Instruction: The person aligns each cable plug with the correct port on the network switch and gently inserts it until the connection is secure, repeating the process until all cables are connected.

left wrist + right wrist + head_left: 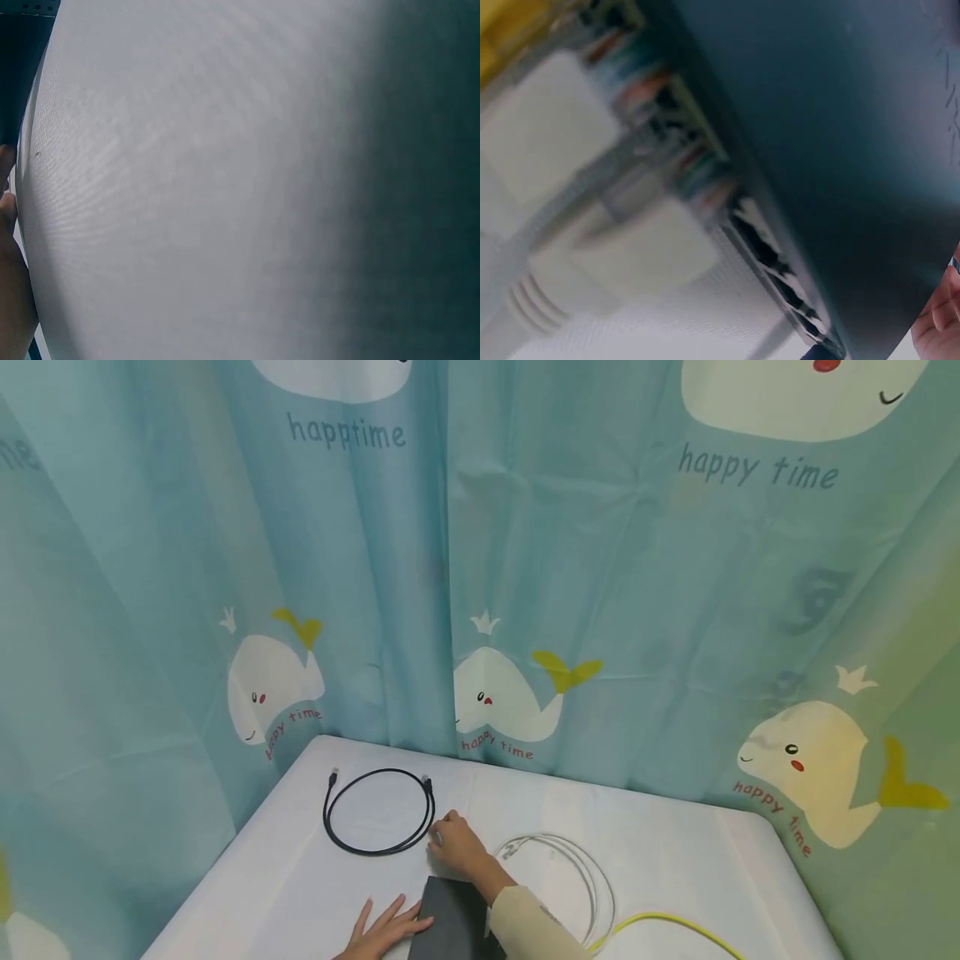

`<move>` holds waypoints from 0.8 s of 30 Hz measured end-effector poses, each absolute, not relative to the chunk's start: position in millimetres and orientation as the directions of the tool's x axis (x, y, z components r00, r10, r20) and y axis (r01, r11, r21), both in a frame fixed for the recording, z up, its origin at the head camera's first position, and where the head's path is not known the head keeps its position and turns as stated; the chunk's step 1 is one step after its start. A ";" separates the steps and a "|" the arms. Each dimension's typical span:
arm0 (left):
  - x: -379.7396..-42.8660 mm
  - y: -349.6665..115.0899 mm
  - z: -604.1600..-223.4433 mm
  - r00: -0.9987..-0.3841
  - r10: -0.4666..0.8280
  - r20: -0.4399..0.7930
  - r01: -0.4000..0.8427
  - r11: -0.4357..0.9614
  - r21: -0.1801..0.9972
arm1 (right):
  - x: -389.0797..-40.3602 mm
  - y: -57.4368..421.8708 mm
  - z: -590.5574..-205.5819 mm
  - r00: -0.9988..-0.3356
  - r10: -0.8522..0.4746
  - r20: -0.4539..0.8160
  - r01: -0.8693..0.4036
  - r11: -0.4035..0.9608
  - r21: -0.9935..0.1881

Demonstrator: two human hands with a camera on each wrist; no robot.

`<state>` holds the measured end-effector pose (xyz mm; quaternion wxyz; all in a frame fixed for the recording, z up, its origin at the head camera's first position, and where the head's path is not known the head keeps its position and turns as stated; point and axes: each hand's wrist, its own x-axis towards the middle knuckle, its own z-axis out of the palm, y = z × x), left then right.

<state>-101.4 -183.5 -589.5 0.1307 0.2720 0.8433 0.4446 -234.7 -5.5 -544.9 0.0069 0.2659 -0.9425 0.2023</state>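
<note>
A dark grey network switch [452, 917] lies at the table's front edge. My left hand [386, 929], fingers spread, rests against its left side; only a sliver of hand [13, 281] and the dark casing [19, 82] show in the left wrist view. Reaching over the switch, my right hand [455, 846] has curled fingers right at the lower right edge of a coiled black network cable [371, 853]. Whether they pinch it I cannot tell. In the right wrist view the switch [825, 150] has white plugs [645, 255] and a yellow plug [514, 34] along one side.
A coiled white network cable [609, 893] lies right of my right forearm, with a loose clear plug near its upper left. From beside it a yellow cable [675, 918] curves to the front right. Behind the white table [675, 852] hangs a blue whale-print curtain [405, 610].
</note>
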 end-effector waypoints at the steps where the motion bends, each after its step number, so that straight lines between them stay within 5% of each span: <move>1: -101.1 -182.7 -589.1 -0.820 0.572 0.020 0.340 0.459 0.821 | -234.5 -5.6 -545.4 -0.859 -0.499 0.118 -0.504 0.779 -0.373; 15: -101.3 -180.1 -587.9 -0.830 0.556 0.036 0.342 0.458 0.821 | -227.6 -5.3 -540.9 -0.778 -0.617 0.117 -0.628 0.767 -0.134; 24: -96.3 -176.2 -587.4 -0.855 0.518 0.037 0.319 0.467 0.825 | -226.2 -4.2 -550.3 -0.775 -0.616 0.142 -0.632 0.761 -0.149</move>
